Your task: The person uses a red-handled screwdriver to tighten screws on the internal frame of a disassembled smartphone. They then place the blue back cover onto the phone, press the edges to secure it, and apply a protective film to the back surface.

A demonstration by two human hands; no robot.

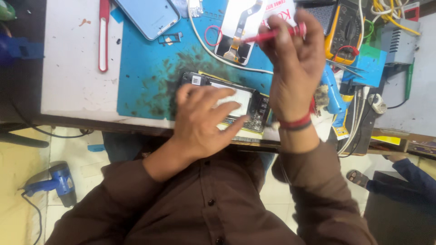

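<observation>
An opened phone (245, 100) with its back off lies on a blue work mat (150, 72) at the table's near edge. My left hand (202, 119) rests flat on it, fingers spread over the white battery area and the circuit board. My right hand (293, 63) is raised above the phone's right end and grips a thin red screwdriver (272, 34), held roughly level with its tip pointing left.
A light blue phone back cover (147, 16), a white display panel with flex cable (238, 27), a red-and-white tool (104, 36), a yellow multimeter (345, 31), a blue brush handle (331, 93), tweezers and cables crowd the table. A blue heat gun (56, 181) lies on the floor.
</observation>
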